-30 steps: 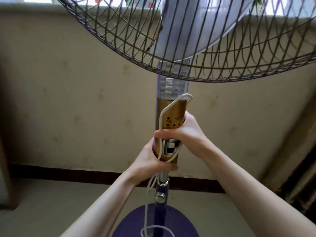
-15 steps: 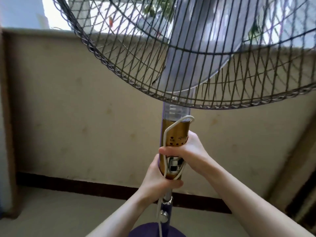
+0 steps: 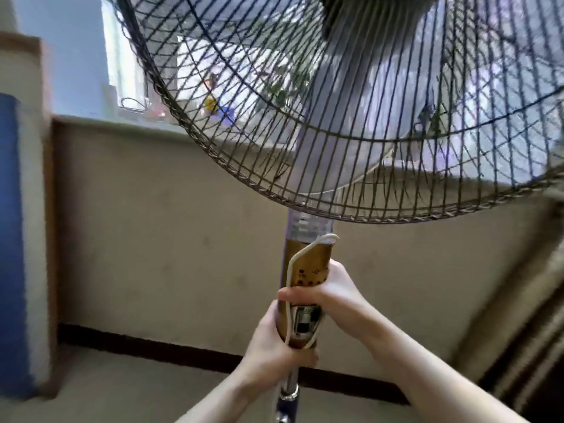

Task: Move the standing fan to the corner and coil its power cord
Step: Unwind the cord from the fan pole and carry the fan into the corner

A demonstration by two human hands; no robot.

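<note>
The standing fan fills the view, its dark wire grille [image 3: 232, 166] overhead and a gold control column [image 3: 308, 267] below it. My right hand [image 3: 332, 300] wraps the column from the right, thumb across the front. Just beneath, my left hand [image 3: 274, 346] grips the column's lower end where the chrome pole [image 3: 291, 383] starts. The white power cord [image 3: 300, 254] loops over the column's top and runs down under both hands. The fan's base is out of view.
A beige low wall [image 3: 171, 254] with a dark skirting strip [image 3: 152, 349] stands just behind the fan, a window ledge [image 3: 122, 120] above it. A blue panel [image 3: 12, 239] and a pillar rise at the left. Dark ribbed shapes [image 3: 534, 346] stand at the right.
The view has tilted upward: the grille fills more of the frame, the window shows, and the purple base has dropped out of sight. Both hands keep the same grip on the column.
</note>
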